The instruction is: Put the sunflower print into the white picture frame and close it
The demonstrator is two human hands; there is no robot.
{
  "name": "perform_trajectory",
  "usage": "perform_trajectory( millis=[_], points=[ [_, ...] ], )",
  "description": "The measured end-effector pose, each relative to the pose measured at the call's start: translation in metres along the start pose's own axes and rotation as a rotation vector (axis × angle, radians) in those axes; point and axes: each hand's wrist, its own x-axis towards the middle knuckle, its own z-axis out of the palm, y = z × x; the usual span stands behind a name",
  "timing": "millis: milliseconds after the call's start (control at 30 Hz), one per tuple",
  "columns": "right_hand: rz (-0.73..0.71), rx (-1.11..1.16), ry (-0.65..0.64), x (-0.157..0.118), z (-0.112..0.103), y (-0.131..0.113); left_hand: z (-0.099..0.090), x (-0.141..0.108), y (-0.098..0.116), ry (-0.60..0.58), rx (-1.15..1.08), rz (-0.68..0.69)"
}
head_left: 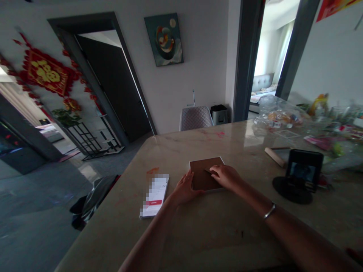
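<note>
A square brown board with a white rim (200,166), resembling the back of a picture frame, lies flat on the stone-topped table (215,230). My left hand (185,187) holds its near left corner, fingers along the left edge and thumb along the near edge. Over the middle and right of the board, my right hand (225,175) has its fingers closed in a pinch. A thin dark piece (208,171) shows at those fingertips, too small to name. Left of my left hand lies a white printed calendar-like pad (156,194), partly blurred out.
At right, a phone (304,166) leans on a round black stand (292,190), with a light wooden-edged item (275,156) behind it. Plastic bags (280,111) and clutter fill the far right. A quilted chair (196,118) stands beyond the table's far edge.
</note>
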Motion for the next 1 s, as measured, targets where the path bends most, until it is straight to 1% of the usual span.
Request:
perform_trajectory(
  millis=[133, 300, 467, 633, 833, 1000],
  points=[
    [-0.003, 0.029, -0.027, -0.006, -0.003, 0.005, 0.001, 0.000, -0.001, 0.017, -0.091, 0.009],
    [0.073, -0.028, -0.059, -0.008, -0.005, 0.009, 0.000, 0.000, 0.002, -0.003, -0.035, -0.014],
    [0.065, -0.071, -0.004, -0.004, 0.001, 0.007, -0.002, 0.002, 0.004, -0.012, 0.005, -0.025],
    [0.023, -0.033, 0.038, -0.002, 0.003, 0.009, -0.004, 0.004, 0.000, 0.014, -0.033, -0.021],
    [0.016, 0.078, 0.049, 0.001, -0.006, 0.011, -0.003, 0.007, -0.006, -0.005, -0.040, -0.008],
    [0.029, 0.144, 0.034, 0.003, -0.013, 0.014, 0.000, 0.008, -0.009, 0.052, -0.193, 0.045]
  ],
)
